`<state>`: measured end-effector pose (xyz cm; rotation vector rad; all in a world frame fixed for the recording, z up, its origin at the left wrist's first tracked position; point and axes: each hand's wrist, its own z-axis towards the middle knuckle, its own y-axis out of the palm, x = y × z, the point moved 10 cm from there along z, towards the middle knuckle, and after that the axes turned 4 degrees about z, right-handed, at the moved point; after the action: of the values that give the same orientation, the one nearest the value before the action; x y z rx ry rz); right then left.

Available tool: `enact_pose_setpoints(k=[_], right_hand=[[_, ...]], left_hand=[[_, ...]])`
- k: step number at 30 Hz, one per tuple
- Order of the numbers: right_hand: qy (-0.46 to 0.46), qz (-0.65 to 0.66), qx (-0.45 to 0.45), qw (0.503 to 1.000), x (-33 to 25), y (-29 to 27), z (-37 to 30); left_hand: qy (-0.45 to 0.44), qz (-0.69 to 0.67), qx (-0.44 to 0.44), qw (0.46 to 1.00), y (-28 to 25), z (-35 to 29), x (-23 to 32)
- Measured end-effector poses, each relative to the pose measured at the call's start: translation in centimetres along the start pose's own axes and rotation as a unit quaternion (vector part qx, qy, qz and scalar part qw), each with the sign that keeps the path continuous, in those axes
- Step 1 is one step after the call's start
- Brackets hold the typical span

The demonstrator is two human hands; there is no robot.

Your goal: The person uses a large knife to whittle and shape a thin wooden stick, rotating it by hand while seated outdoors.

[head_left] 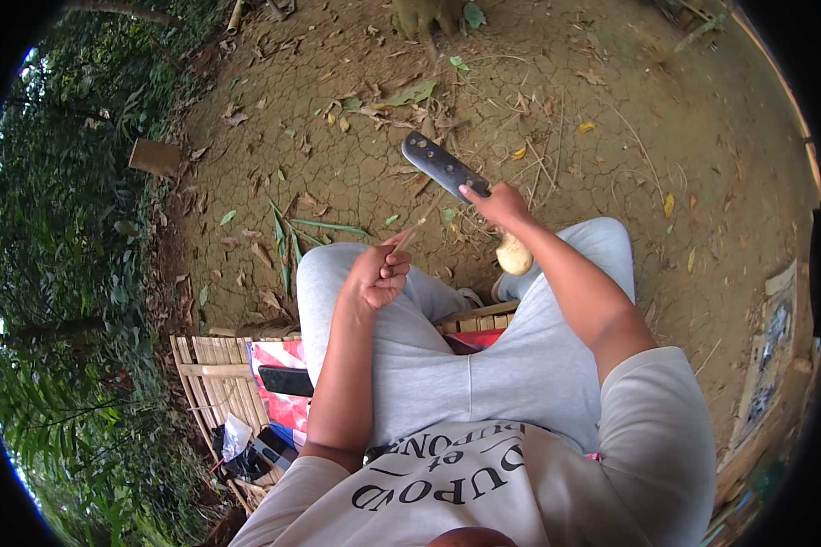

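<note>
My right hand [499, 206] is closed round the handle of a broad knife, with the thumb against the base of its blade. The dark blade [438, 162] has several round spots or holes along it and points forward and left. Below my hand shows the pale, rounded butt of the handle [514, 255]. Above my left thigh, my left hand [380, 276] is closed with the fingers curled on a thin, pale wooden strip [410, 233]. The strip slants up toward the blade, with its tip apart from it. The lower part of the strip is hidden in my fingers.
I sit on a bamboo-slat bench [212, 369] with a red and white cloth. A black phone [285, 380] lies by my left thigh, and bags and dark items sit farther left. Cracked earth ahead carries dry leaves and shavings. Dense bushes [55, 228] line the left.
</note>
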<state>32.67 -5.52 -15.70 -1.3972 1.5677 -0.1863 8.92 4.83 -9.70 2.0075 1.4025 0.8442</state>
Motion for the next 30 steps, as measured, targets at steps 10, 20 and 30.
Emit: enact_pose_setpoints(k=[10,20,30], right_hand=[[-0.001,0.037,-0.042,0.998,-0.5,-0.3,0.8],[-0.004,0.046,-0.035,0.998,-0.1,-0.2,2.0],[0.016,0.067,-0.061,0.996,-0.4,0.4,2.1]], left_hand=[[-0.003,0.003,0.046,0.999,0.7,-1.3,0.2],[-0.012,0.03,0.036,0.999,0.4,-0.9,0.2],[-0.007,0.043,0.059,0.997,0.3,-0.7,0.1]])
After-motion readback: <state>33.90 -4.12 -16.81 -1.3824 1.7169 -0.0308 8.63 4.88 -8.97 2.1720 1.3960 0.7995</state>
